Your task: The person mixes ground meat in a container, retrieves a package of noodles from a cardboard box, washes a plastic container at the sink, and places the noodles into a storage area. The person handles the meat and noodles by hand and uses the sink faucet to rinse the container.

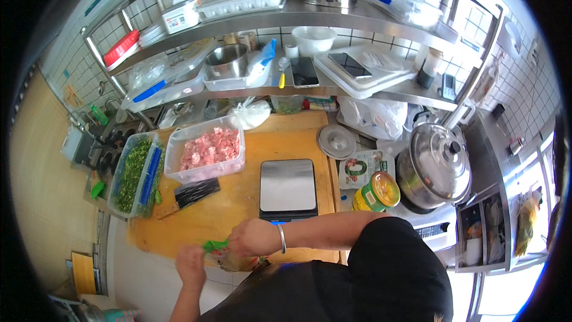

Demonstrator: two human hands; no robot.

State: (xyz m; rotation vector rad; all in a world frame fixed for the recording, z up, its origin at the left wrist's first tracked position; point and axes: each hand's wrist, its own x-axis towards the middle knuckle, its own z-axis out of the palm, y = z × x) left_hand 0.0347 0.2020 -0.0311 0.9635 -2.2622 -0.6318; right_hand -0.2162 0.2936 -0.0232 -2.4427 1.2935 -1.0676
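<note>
My left hand (190, 263) and my right hand (255, 237) are at the near edge of a wooden cutting board (243, 188). Between them is a clear plastic bag (230, 261) with a green top edge, pinched by the fingers of both hands. Motion blurs the hands, and what the bag holds is hard to tell. A silver bangle circles my right wrist. Just beyond that hand lies a digital kitchen scale (287, 185) with a bare steel plate. A cleaver (196, 191) rests on the board farther left.
Behind the cleaver stands a plastic tub of minced meat (210, 150). Left of it is a tub of chopped greens (132, 174). A yellow-lidded jar (377, 192) and a lidded steel pot (433, 165) stand to the right. A loaded steel shelf (268, 94) spans the back.
</note>
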